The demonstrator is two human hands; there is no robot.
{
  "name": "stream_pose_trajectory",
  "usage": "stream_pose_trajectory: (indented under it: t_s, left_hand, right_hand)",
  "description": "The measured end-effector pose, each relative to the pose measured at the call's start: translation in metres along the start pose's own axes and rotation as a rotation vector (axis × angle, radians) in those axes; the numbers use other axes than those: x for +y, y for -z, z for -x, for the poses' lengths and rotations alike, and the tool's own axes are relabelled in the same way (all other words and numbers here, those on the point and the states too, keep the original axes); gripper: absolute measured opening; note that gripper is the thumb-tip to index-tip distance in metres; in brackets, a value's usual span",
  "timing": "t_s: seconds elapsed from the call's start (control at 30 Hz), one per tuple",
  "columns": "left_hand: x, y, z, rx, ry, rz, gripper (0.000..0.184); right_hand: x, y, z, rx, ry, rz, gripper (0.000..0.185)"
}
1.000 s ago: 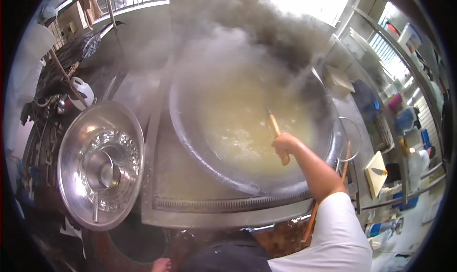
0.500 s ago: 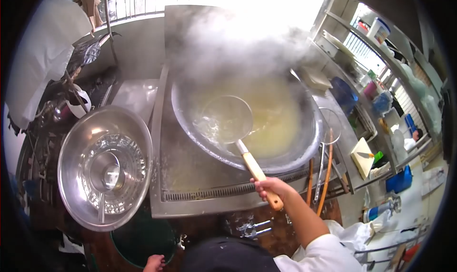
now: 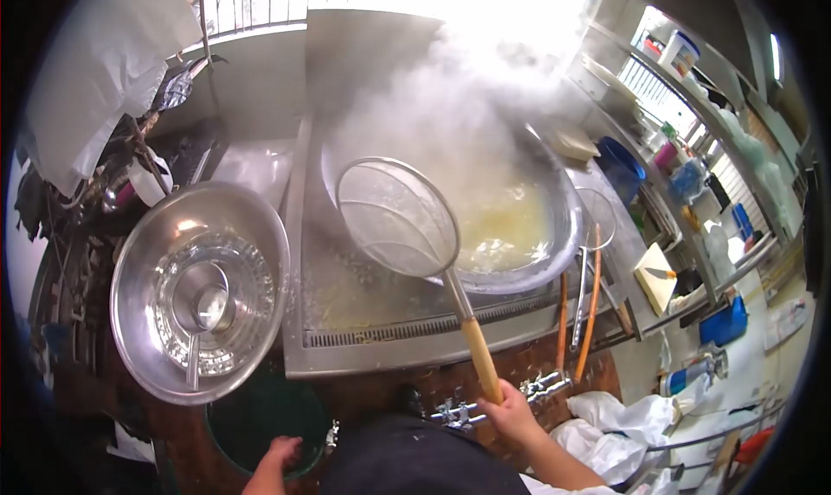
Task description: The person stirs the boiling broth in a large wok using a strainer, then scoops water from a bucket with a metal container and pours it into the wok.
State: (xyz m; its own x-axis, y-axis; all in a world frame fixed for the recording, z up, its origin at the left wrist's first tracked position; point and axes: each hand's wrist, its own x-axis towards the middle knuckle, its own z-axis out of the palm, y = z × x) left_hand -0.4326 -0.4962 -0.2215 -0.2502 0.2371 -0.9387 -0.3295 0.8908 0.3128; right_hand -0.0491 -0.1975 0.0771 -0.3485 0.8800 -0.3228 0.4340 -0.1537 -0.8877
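Note:
My right hand [image 3: 511,410] is closed round the wooden handle of a round mesh strainer [image 3: 398,218]. The strainer is raised over the left front rim of a large steaming pot [image 3: 567,235], and pale yellow liquid [image 3: 506,235] shows beside it. No food can be made out in the mesh. Low at the front, my left hand [image 3: 281,453] hangs over a dark green bin [image 3: 251,421], its fingers partly curled and touching nothing I can see. A wide metal bowl [image 3: 134,296] at the left holds a small metal ladle [image 3: 192,309].
Steam hides the back of the pot. A metal stove edge [image 3: 415,348] runs along the front. Long-handled tools [image 3: 592,313] lean at the right, near a cutting board [image 3: 655,278] with a knife. White bags [image 3: 615,421] lie low at the right. A white cloth [image 3: 104,71] hangs upper left.
The strainer has come up out of the liquid and toward me, with my right hand drawn back and lower. My left hand has risen further into view. The camera view has shifted.

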Motion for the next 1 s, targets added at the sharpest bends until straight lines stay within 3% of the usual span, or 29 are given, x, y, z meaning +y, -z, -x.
stream_pose_trajectory:
  t_s: [0.03,0.07,0.1,0.13,0.17,0.23,0.37,0.57,0.7,0.77,0.87,0.97,1.0]
  left_hand:
    - [0.007,-0.001,0.008,0.039,-0.026,0.008,0.024]
    - [0.006,0.006,-0.003,-0.116,-0.051,0.092,0.025]
    - [0.001,0.011,-0.012,-0.115,-0.050,0.079,0.025]
    - [0.006,0.009,-0.011,-0.078,-0.030,-0.066,0.027]
    - [0.011,0.006,-0.011,-0.042,-0.015,-0.208,0.031]
    - [0.015,-0.001,-0.006,0.008,-0.008,-0.154,0.029]
    - [0.020,-0.002,0.017,0.054,0.086,-0.098,0.033]
    - [0.028,-0.017,0.029,0.111,0.097,-0.032,0.029]
    - [0.043,-0.034,0.049,0.136,0.116,-0.017,0.035]
    - [0.052,-0.042,0.060,0.154,0.128,0.007,0.035]
    - [0.057,-0.057,0.079,0.186,0.078,0.106,0.026]
    - [0.054,-0.072,0.089,0.209,0.081,0.147,0.027]
    - [0.053,-0.076,0.093,0.186,0.076,0.095,0.033]
  right_hand:
    - [-0.004,0.002,0.003,-0.003,-0.003,-0.003,0.035]
    - [-0.006,0.007,0.004,-0.061,-0.108,-0.034,0.037]
    - [-0.006,0.011,0.006,-0.114,-0.214,-0.068,0.039]
    - [0.022,0.013,-0.004,-0.003,-0.027,0.065,0.037]
    - [0.021,0.014,-0.003,0.011,-0.030,0.063,0.037]
    - [0.007,0.016,-0.013,0.100,0.098,0.198,0.035]
    - [-0.008,0.033,-0.043,0.101,0.051,0.056,0.035]
    - [0.021,0.104,-0.145,0.323,0.058,-0.107,0.026]
    - [0.004,0.191,-0.239,0.477,0.035,0.086,0.019]
    - [-0.004,0.243,-0.289,0.625,0.091,0.452,0.026]
    - [-0.019,0.297,-0.345,0.749,0.137,0.709,0.029]
    - [-0.018,0.309,-0.376,0.805,0.143,1.132,0.030]
    - [-0.019,0.306,-0.383,0.674,-0.158,0.863,0.029]
